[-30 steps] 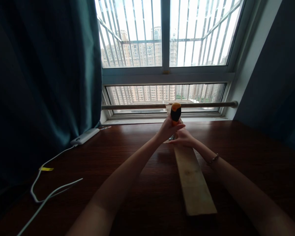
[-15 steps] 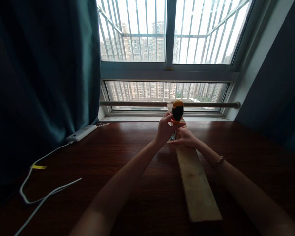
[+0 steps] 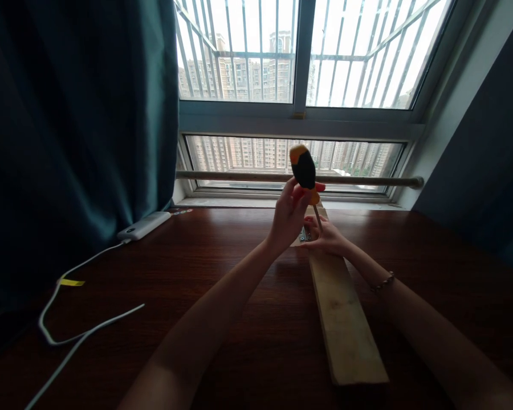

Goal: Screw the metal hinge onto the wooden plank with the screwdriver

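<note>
My left hand (image 3: 287,215) is closed around the lower handle of a black and yellow-orange screwdriver (image 3: 303,169). Its shaft tilts down to the right, the lower end close to the fingers of my right hand (image 3: 328,239). That hand lies on the far part of a pale wooden board (image 3: 346,322), thumb and fingers bent around a small metal hinge (image 3: 303,234). Screw heads or holes show on the hinge; the fingers cover part of it. Another pale wooden piece shows beneath the hinge at the left, mostly hidden by my hands.
The board lies on a dark reddish-brown tabletop (image 3: 222,256). At the left are a white power bank (image 3: 144,226) and a white cable (image 3: 74,265) with a yellow tag. A blue curtain (image 3: 81,114) hangs behind them. A horizontal rail (image 3: 239,177) crosses before the barred window.
My left hand has raised the screwdriver off the hinge and tilted it, handle leaning left, so the shaft now shows. My right hand stays at the hinge. The view has shifted slightly.
</note>
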Action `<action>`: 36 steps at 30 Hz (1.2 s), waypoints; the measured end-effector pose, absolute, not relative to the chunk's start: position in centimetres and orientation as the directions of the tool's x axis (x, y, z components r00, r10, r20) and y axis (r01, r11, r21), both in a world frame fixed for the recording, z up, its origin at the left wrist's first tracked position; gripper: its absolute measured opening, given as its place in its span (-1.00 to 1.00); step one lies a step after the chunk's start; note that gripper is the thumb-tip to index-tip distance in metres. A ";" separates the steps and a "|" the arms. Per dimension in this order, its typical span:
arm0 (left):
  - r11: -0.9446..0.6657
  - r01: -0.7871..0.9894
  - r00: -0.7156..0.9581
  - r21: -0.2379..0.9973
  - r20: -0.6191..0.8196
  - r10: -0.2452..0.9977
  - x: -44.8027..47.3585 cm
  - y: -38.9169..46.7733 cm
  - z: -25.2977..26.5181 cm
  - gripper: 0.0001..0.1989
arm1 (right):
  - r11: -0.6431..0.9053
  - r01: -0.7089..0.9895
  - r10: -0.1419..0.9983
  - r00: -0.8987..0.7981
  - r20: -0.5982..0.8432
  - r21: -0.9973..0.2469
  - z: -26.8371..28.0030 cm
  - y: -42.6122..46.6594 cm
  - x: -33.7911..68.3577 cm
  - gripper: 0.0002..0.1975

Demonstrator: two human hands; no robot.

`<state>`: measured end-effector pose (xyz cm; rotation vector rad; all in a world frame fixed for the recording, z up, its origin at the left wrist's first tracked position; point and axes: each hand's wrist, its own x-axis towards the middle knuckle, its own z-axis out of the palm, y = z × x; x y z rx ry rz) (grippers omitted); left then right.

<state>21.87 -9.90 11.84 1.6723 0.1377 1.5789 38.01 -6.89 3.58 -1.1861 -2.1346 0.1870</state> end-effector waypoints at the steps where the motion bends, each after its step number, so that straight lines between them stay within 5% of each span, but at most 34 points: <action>1: -0.660 -0.440 0.184 0.610 0.780 0.598 21.6 -9.9 12.2 -0.78 | 0.572 0.699 0.798 -0.353 0.488 -0.430 3.5 -6.9 38.0 -0.40; 15: -0.568 -0.455 -0.178 0.686 0.555 0.812 20.1 -6.1 9.0 -0.89 | 0.571 0.725 0.794 -0.370 0.483 -0.385 3.2 -6.6 38.2 -0.35; 36: -0.542 -0.439 -0.128 0.717 0.547 0.827 21.0 -5.9 7.7 -0.75 | 0.565 0.747 0.792 -0.370 0.486 -0.351 2.9 -6.1 38.4 -0.31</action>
